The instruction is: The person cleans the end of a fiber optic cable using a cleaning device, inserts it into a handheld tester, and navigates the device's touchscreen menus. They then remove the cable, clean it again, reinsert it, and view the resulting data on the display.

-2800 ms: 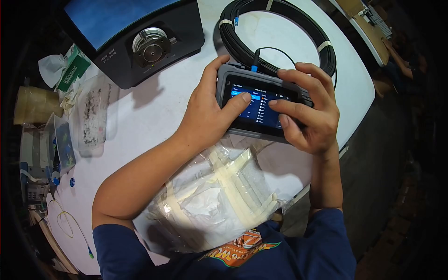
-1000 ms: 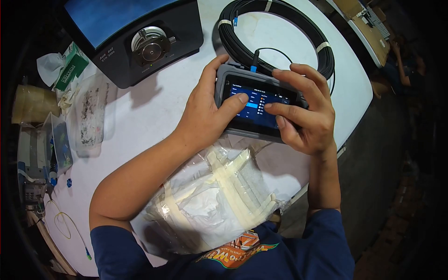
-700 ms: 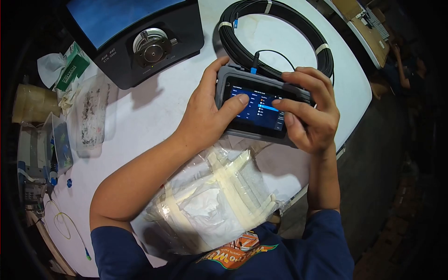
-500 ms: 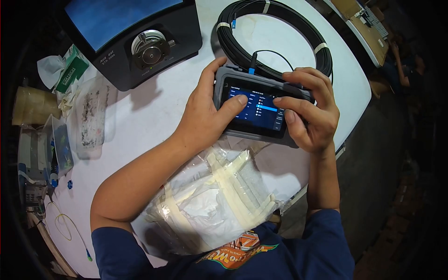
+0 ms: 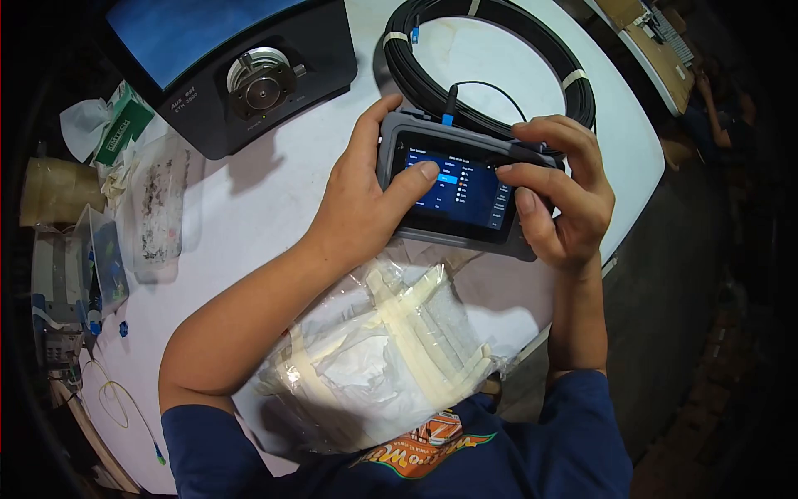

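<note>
My left hand grips the left end of a handheld fibre tester with a grey bumper, its thumb over the lit touchscreen. A blue bar is highlighted in the menu beside that thumb. At the tester's right end my right hand is curled, with the index fingertip at the screen's right side and other fingers at the top edge. A blue connector with a thin black lead is plugged into the tester's top. Just behind lies a coil of black cable, tied with pale tape, with another blue connector hanging on it.
A taped, plastic-wrapped package lies between my forearms. A dark machine with a screen stands back left. Left are a green tissue box, a clear plastic case, a bin and a yellow fibre lead. Another person is far right.
On the tester's screen, the blue highlight has moved from the right-hand list to the column left of it. My right hand has shifted slightly right, its index finger toward the screen's edge.
</note>
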